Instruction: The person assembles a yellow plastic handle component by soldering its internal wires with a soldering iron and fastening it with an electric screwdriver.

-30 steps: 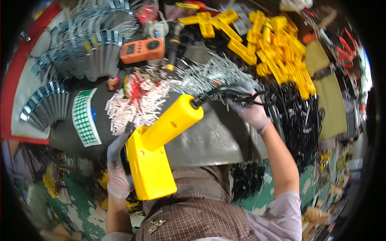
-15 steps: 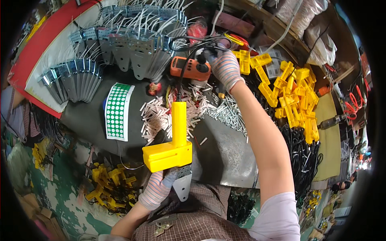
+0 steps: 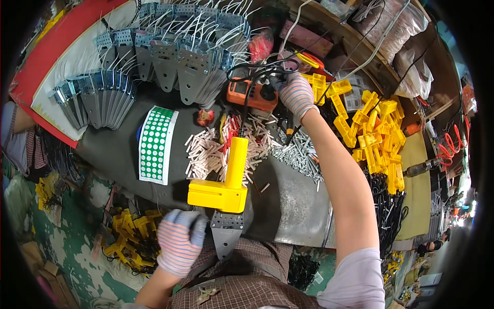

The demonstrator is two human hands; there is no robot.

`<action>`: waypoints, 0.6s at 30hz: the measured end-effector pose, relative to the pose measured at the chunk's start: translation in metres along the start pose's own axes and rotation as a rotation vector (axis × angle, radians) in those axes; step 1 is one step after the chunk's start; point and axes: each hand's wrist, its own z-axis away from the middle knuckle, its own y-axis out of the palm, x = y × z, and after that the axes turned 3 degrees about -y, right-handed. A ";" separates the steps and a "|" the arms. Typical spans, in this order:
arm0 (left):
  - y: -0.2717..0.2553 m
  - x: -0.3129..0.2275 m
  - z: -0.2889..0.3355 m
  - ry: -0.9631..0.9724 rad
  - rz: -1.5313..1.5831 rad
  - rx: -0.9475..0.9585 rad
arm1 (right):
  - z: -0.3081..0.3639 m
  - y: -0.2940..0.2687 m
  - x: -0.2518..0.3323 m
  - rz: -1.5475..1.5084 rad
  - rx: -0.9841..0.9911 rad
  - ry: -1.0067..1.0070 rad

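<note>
The right hand [image 3: 297, 95], in a striped glove, reaches far across the worktop [image 3: 293, 206] and its fingers are pressed around the black probe leads [image 3: 257, 72] at the dial of an orange multimeter [image 3: 252, 95], which sits at the far side beside a fan of grey metal plates [image 3: 175, 56]. The left hand [image 3: 179, 246], gloved the same way, hangs low near the body with its fingers curled loosely (whether they pinch anything cannot be told); it is just beside a single grey metal plate [image 3: 226, 237] that points down off the near edge. Touching that plate's top is a yellow L-shaped plastic housing [image 3: 226, 180], lying flat between the hands. Behind it lie white sleeve pieces [image 3: 206, 152], to its left a sheet of green round stickers [image 3: 156, 144], and at the right a heap of yellow plastic parts [image 3: 375, 131]
</note>
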 end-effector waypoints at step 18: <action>-0.008 0.128 -0.190 -0.651 0.392 0.235 | 0.002 -0.005 0.023 0.118 0.137 -0.030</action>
